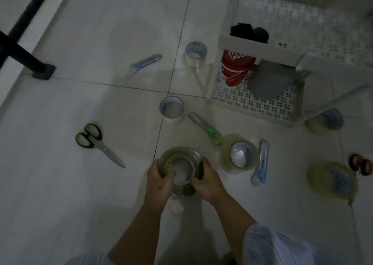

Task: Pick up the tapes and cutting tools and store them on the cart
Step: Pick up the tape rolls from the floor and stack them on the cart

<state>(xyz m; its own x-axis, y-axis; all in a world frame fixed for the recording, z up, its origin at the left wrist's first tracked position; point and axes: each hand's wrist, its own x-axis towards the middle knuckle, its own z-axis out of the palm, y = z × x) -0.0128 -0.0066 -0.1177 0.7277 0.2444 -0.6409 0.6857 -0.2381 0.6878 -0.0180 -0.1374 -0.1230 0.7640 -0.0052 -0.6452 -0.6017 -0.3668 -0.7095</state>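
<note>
A big roll of clear tape [179, 153] is held just above the tiled floor by both hands. My left hand [158, 179] grips its left side with fingers curled into the core. My right hand [207, 179] grips its right side. More tape rolls lie around: one [172, 111] in the middle, one [195, 54] farther back, one [239, 155] at the right, one [331, 181] at the far right and one [325, 121] by the cart. Green-handled scissors [94, 141] lie at the left. Utility knives lie at the back [144, 64], the middle [204, 127] and the right [261, 162]. The white cart [260, 42] stands at the back right.
The cart's lower shelf holds a red can [236, 69] and a grey disc [270, 81]; dark items [249, 32] sit on the upper shelf. A black furniture leg [30, 62] stands at the left. A small orange-and-black object [361, 164] lies at the right edge.
</note>
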